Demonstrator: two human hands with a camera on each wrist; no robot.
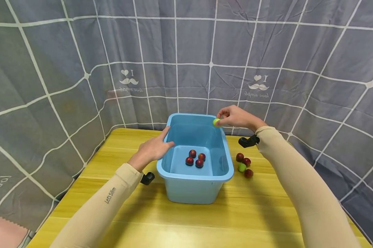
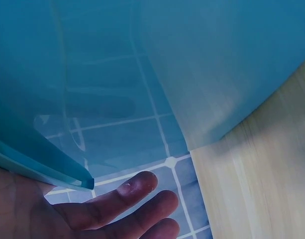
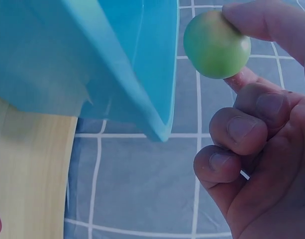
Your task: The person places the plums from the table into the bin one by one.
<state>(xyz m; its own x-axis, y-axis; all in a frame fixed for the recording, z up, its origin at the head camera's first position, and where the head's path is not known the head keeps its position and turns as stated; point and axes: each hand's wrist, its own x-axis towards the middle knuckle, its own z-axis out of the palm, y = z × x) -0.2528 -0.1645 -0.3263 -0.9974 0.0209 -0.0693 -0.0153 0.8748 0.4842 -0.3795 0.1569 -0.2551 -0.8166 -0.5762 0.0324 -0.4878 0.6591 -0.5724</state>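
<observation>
Thumb and forefinger of my right hand (image 1: 236,116) pinch a small round green fruit (image 3: 217,45) close by the far right corner of a light blue plastic tub (image 1: 194,178). Its other fingers are curled in toward the palm in the right wrist view. On the tub's left rim rests my left hand (image 1: 153,148), thumb over the inside. Its other fingers (image 2: 137,186) stretch out along the outer side, with the rim between them and the thumb. Several dark red plums (image 1: 199,163) lie together on the tub's floor.
To the right of the tub, several red plums (image 1: 248,173) and another green fruit (image 1: 241,167) lie in a group on the yellow wooden table (image 1: 192,224). A grey curtain (image 1: 192,44) with white grid lines hangs behind and along both sides.
</observation>
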